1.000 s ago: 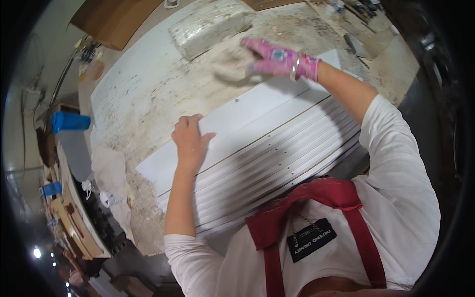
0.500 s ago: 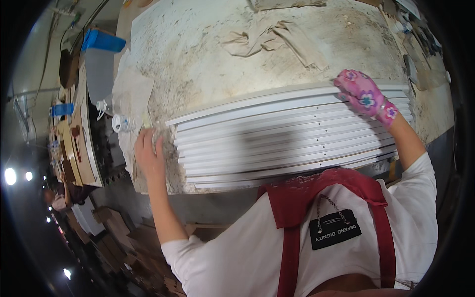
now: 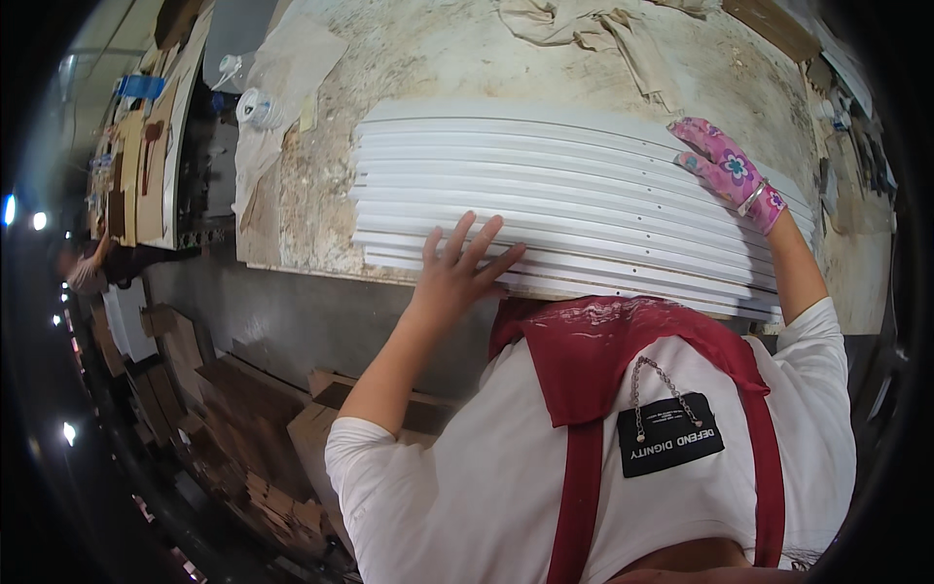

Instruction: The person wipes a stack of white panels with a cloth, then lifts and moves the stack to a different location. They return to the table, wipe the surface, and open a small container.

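White strips (image 3: 506, 177) lay beneath the spread fingers of left hand (image 3: 453, 275) and gloved right hand (image 3: 728, 175) — apparently the aligning step; next move likely called for even pressure.

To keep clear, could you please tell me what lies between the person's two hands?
In the head view, white slats lie between the bare left hand and gloved right hand.

White strips (image 3: 545, 185) lie side by side, long edges nearly parallel, extending beneath the left grip (image 3: 459, 268) and the right grip (image 3: 732, 175), with small dark dots (image 3: 639, 219) between the two.
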Available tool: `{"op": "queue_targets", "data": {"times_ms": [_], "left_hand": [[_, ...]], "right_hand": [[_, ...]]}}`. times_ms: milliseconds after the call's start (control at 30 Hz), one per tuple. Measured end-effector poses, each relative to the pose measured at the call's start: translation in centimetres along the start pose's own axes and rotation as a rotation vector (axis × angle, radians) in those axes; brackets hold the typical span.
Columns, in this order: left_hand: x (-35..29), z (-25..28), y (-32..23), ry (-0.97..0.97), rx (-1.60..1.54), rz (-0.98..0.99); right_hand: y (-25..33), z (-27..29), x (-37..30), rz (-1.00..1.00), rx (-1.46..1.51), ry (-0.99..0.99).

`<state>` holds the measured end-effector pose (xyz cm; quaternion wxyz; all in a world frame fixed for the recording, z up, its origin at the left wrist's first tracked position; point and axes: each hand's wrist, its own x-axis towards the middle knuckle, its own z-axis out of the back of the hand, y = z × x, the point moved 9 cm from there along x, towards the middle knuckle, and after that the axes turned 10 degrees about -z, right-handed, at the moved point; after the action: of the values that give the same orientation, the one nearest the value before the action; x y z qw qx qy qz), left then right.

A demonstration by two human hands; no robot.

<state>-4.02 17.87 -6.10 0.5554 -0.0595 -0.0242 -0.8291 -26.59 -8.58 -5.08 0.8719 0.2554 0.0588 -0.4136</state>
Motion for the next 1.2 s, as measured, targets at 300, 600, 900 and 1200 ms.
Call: {"op": "queue_targets", "data": {"times_ms": [300,600,900,1200], "left_hand": [[0.0,0.5,-0.6,-0.135,0.134,-0.068],[6.4,2.7,2.5,-0.172,0.067,-0.139],[13.4,4.0,6.3,-0.263,-0.063,-0.184],[8.3,3.1,7.4,-0.231,0.011,-0.278]], "right_hand": [[-1.6,-0.9,0.8,0.059,0.120,-0.018],[0.6,0.3,-0.3,0.532,-0.181,-0.071],[-1.7,2.3,2.1,-0.155,0.067,-0.151],[-0.5,2.1,1.2,-0.161,-0.054,-0.277]]}}
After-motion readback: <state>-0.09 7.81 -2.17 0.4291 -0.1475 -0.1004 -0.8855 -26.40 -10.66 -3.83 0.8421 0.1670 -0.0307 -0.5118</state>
